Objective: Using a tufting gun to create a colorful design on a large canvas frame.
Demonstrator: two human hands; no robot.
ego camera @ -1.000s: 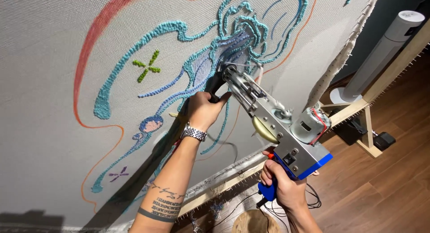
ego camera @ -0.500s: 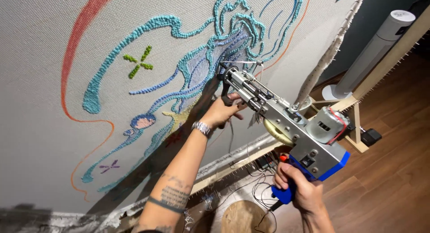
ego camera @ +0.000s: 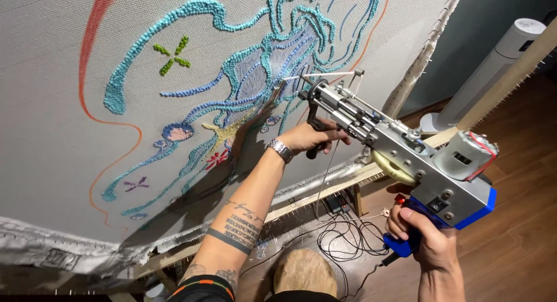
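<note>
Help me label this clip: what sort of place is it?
Probably a rug-tufting workshop or home studio: a tufting gun at a stretched backing cloth bearing a yarn design, on a wooden frame, cables on wood floor.

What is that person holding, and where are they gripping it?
A tufting gun, held with both hands. The right hand grips the blue rear handle; the left hand holds the black front handle near the cloth.

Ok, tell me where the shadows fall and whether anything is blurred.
Head view: the left hand and the tufting gun throw a dark shadow down-left across the stretched cloth; the right hand is evenly lit; the picture is sharp, with straight edges bowed near the corners.
</note>
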